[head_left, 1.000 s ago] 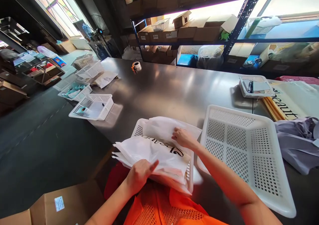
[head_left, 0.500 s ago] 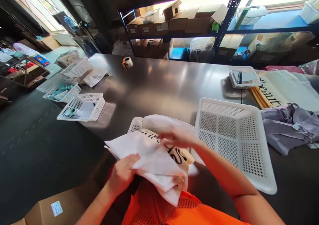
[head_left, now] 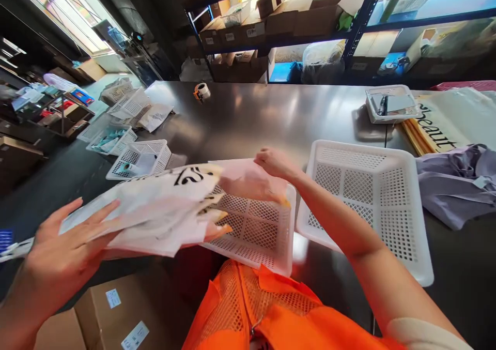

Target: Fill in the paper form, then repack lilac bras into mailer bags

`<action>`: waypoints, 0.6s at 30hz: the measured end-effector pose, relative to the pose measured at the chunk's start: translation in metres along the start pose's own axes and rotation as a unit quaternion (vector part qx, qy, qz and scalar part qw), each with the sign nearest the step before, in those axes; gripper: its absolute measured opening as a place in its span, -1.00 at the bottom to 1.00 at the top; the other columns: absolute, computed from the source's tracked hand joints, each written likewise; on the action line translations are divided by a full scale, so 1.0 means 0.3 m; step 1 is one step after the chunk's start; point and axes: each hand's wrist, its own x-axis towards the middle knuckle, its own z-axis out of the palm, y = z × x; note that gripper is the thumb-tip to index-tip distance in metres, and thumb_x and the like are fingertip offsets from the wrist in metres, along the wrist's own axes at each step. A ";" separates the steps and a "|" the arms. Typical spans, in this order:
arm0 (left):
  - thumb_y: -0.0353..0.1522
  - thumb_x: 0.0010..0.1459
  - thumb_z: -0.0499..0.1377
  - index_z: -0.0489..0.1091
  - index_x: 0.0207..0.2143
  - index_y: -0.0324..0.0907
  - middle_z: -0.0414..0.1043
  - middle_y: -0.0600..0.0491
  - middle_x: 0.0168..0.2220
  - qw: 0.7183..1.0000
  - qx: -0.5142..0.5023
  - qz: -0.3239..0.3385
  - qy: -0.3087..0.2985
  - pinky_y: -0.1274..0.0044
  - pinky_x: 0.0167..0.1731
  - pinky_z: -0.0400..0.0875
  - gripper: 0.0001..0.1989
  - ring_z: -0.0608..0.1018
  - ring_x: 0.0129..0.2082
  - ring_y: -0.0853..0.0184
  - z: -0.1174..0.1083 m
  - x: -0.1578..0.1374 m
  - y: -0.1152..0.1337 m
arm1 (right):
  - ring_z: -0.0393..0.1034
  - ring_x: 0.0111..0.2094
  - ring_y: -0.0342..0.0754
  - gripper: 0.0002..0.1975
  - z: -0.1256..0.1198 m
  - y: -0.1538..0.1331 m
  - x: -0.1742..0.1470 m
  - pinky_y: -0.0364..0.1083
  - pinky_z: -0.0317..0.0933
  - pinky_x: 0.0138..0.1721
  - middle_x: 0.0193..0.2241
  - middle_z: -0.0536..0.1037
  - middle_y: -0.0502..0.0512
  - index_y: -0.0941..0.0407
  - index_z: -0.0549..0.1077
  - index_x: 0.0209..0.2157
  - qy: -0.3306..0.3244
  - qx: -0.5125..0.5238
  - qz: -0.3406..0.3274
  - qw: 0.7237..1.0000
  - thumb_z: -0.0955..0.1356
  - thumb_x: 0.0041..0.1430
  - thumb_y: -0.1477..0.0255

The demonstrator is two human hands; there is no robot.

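Note:
My left hand (head_left: pixel 67 249) holds a stack of white plastic packaging bags (head_left: pixel 155 210) by its left end, fingers stretched along the top. Large black lettering runs over the upper bag, and the stack fans out into several layers at its right end. My right hand (head_left: pixel 273 163) is closed on the upper edge of one thin white bag (head_left: pixel 248 179), which hangs over a small white basket (head_left: pixel 290 236) in front of me. Part of that basket is hidden behind the bags. A larger white basket (head_left: pixel 420 231) stands just right of it.
Grey fabric (head_left: pixel 457 189) and more lettered bags (head_left: pixel 437 127) lie at the right. A small tray (head_left: pixel 393 104) stands behind them. A tape roll (head_left: pixel 202 91) sits toward the back; white baskets (head_left: pixel 139 158) line the left. A cardboard box (head_left: pixel 127 308) is below.
My left hand has swung the stack left, off the small basket, whose inside now shows. My right hand has moved slightly up, away from the stack, with one bag in it.

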 end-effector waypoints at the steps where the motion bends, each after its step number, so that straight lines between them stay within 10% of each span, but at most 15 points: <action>1: -0.47 0.13 0.02 0.24 0.15 0.40 0.55 0.39 -0.08 0.998 0.044 0.035 -0.018 0.06 0.33 -0.07 -0.37 0.52 0.06 0.19 -0.006 0.025 0.025 | 0.38 -0.16 -0.06 -0.63 -0.044 -0.054 0.006 -0.12 0.13 -0.25 -0.04 0.47 0.16 0.12 0.52 -0.19 0.019 0.003 -0.054 0.998 0.13 0.40 0.31; 6: -0.56 0.12 0.01 0.49 -0.36 0.04 0.59 0.28 -0.12 0.978 0.107 0.172 -0.047 -0.03 0.34 -0.29 -0.65 0.27 0.27 0.13 0.012 0.093 0.143 | 0.33 -0.32 -0.11 -0.73 -0.221 -0.373 -0.055 -0.15 0.03 -0.37 -0.25 0.53 0.11 0.16 0.52 -0.30 -0.018 0.050 -0.312 0.948 0.23 0.33 0.37; 9: -0.61 0.11 0.03 0.46 -0.33 -0.03 0.60 0.17 -0.17 0.981 0.090 0.163 -0.060 -0.13 0.29 -0.27 -0.67 0.23 0.30 0.05 0.031 0.085 0.203 | 0.33 -0.37 -0.14 -0.76 -0.239 -0.539 -0.171 -0.17 0.06 -0.37 -0.32 0.56 0.05 0.15 0.52 -0.26 -0.129 0.150 -0.374 0.906 0.25 0.33 0.35; 14: -0.67 0.06 0.00 0.40 -0.12 -0.07 0.59 0.03 -0.20 0.990 -0.029 0.125 -0.054 0.30 0.06 0.47 -0.56 0.50 0.06 0.22 0.017 -0.007 0.270 | 0.35 -0.31 -0.13 -0.72 -0.186 -0.671 -0.290 -0.17 0.16 -0.28 -0.32 0.54 0.07 0.18 0.52 -0.23 -0.208 0.244 -0.464 0.826 0.25 0.34 0.31; 18: -0.63 0.07 0.02 0.42 -0.16 -0.01 0.59 0.08 -0.24 0.997 -0.070 0.026 -0.027 0.49 -0.23 0.55 -0.59 0.58 -0.17 0.30 -0.066 -0.126 0.247 | 0.42 -0.20 -0.07 -0.63 -0.210 -0.642 -0.283 -0.15 0.27 -0.22 -0.19 0.55 0.11 0.16 0.49 -0.10 -0.239 0.376 -0.410 0.796 0.23 0.33 0.18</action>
